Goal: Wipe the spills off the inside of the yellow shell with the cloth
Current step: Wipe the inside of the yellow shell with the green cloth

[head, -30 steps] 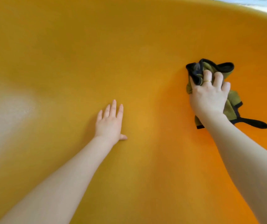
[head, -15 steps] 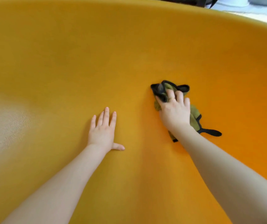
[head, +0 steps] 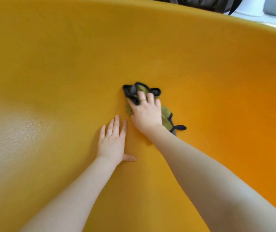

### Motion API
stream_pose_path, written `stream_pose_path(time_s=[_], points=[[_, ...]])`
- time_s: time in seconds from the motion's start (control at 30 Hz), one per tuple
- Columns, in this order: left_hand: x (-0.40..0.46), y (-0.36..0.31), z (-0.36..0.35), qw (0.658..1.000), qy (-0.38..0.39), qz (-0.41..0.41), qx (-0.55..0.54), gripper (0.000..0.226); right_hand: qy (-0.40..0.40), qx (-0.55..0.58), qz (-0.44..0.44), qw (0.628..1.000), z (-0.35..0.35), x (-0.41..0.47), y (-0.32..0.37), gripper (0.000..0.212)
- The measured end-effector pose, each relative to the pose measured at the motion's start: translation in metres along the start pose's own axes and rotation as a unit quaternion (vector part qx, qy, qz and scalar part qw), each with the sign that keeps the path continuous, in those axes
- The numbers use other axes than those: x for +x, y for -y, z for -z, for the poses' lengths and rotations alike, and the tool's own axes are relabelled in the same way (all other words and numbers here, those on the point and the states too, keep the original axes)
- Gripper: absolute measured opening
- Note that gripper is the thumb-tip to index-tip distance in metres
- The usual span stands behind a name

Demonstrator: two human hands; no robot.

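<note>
The yellow shell [head: 67, 67] fills almost the whole view, its curved inside facing me. A crumpled green cloth with black edging [head: 166, 117] lies against the inner surface near the middle. My right hand [head: 146, 113] lies on top of the cloth and grips it, fingers curled into the bunched fabric, a ring on one finger. My left hand [head: 112, 141] rests flat on the shell just left of and below the right hand, fingers straight and thumb spread out. No spill shows plainly on the surface.
The shell's rim [head: 234, 19] curves across the top right. Beyond it sit a dark object [head: 200, 2] and pale rounded things [head: 259, 7]. A pale glare patch [head: 15, 131] lies on the shell's left side.
My right hand has slid the cloth leftward across the shell, from the right side to beside my left hand. The left hand has stayed flat in place.
</note>
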State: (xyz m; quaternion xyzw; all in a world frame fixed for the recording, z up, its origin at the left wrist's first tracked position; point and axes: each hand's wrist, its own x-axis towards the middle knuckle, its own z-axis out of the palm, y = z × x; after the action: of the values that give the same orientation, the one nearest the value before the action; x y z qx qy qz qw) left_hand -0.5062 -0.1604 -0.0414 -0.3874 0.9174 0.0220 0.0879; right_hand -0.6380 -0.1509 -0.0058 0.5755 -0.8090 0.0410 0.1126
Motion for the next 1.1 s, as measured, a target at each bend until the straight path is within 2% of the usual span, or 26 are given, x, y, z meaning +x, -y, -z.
stream_pose_path(time_s=[0.07,0.1,0.17,0.27,0.37,0.5,0.67,0.77,0.83,0.87,0.9,0.97,1.1], points=[[-0.001,-0.001,0.002,1.000,0.003,0.004,0.000,0.129,0.045,-0.026,0.067,0.996,0.001,0.002,0.000,0.054],[-0.002,-0.002,0.003,1.000,0.004,0.003,0.003,0.129,0.043,-0.037,0.067,0.996,0.006,0.004,-0.010,0.052],[-0.002,-0.003,0.006,1.000,0.010,-0.002,0.007,0.129,-0.003,-0.037,-0.019,0.999,0.022,0.009,-0.042,0.052],[-0.002,-0.001,0.008,1.000,0.014,-0.008,0.005,0.129,-0.087,-0.025,-0.179,0.980,0.050,0.017,-0.092,0.058],[-0.002,0.001,0.007,1.000,0.009,-0.011,-0.006,0.129,-0.114,-0.019,-0.234,0.965,0.056,0.023,-0.102,0.063],[0.001,0.002,-0.001,1.000,0.005,-0.019,-0.014,0.129,-0.123,0.022,-0.264,0.956,0.046,0.035,-0.076,0.063],[0.003,0.004,-0.008,0.999,-0.015,-0.021,-0.020,0.128,-0.128,-0.002,-0.122,0.984,0.013,0.045,-0.006,0.060],[0.003,0.005,-0.007,0.999,-0.015,-0.015,-0.024,0.128,-0.049,-0.032,-0.017,0.998,0.004,0.038,0.019,0.058],[0.001,0.005,-0.004,0.999,-0.013,-0.007,-0.033,0.128,0.000,-0.052,0.067,0.996,0.005,0.032,0.020,0.056],[0.000,0.005,-0.003,0.999,-0.013,-0.005,-0.038,0.128,0.010,-0.051,0.081,0.995,0.010,0.031,0.015,0.055],[0.000,0.005,-0.002,0.999,-0.010,-0.005,-0.044,0.127,0.008,-0.046,0.065,0.997,0.015,0.030,0.007,0.055],[-0.001,0.004,0.000,0.999,0.002,-0.007,-0.050,0.127,-0.018,-0.029,-0.031,0.999,0.024,0.029,-0.019,0.058],[0.000,0.005,-0.001,0.998,-0.002,-0.013,-0.057,0.128,-0.105,-0.002,-0.210,0.972,0.045,0.029,-0.072,0.062]])
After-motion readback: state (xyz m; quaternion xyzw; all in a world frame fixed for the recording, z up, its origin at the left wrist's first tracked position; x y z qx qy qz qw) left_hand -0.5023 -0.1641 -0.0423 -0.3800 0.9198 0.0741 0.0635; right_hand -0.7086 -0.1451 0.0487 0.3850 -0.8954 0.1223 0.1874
